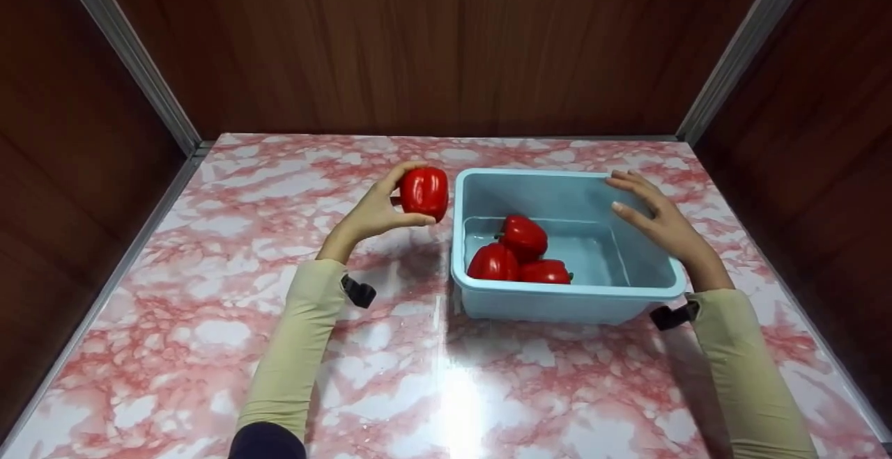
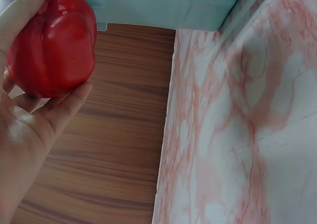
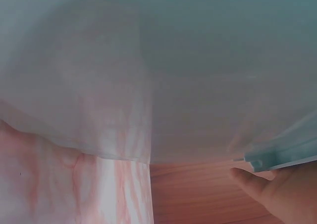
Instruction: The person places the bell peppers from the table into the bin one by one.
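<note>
My left hand (image 1: 380, 209) holds a red bell pepper (image 1: 425, 193) between thumb and fingers, above the table just left of a light blue plastic bin. The same bell pepper (image 2: 57, 45) fills the upper left of the left wrist view, its side facing the camera. Inside the bin (image 1: 571, 290), three more red peppers lie together at the left: one pepper (image 1: 524, 237) behind, another pepper (image 1: 493, 262) in front and a third pepper (image 1: 546, 272) beside it. My right hand (image 1: 658, 219) is at the bin's right rim with fingers extended; whether it touches the rim is unclear.
Beneath everything is a red-and-white marbled tabletop (image 1: 230, 292). A dark wood-grain panel (image 1: 446, 48) stands behind it, with similar panels at both sides. Metal strips run along the corners.
</note>
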Motion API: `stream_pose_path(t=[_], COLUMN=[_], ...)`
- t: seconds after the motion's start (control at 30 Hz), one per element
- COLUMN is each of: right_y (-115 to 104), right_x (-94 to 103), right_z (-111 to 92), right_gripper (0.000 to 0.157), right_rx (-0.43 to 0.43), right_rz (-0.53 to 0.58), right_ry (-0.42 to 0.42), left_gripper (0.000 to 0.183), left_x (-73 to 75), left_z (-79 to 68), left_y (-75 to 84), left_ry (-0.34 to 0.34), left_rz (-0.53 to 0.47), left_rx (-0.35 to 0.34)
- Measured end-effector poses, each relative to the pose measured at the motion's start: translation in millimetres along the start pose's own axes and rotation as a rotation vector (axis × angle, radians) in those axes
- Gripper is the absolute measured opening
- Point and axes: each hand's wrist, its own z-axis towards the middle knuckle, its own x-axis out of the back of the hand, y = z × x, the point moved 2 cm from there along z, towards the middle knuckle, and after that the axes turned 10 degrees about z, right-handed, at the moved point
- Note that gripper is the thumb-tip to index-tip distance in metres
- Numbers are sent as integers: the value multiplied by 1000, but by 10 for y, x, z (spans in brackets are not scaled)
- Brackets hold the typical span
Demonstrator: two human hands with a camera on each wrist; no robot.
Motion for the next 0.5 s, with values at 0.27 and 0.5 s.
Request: stream_pose_path(t=[0.27, 0.5], right_y=[-4, -8], right_x=[-2, -7], right_z=[9, 2], right_gripper=[46, 46], right_rx=[4, 13], right_rz=[-17, -13], right_ry=[4, 3], left_gripper=[84, 83], left_x=[53, 62], left_z=[16, 29], left_y=[64, 100], left_ry=[-5, -6], left_rz=[13, 6], left_rx=[-6, -6])
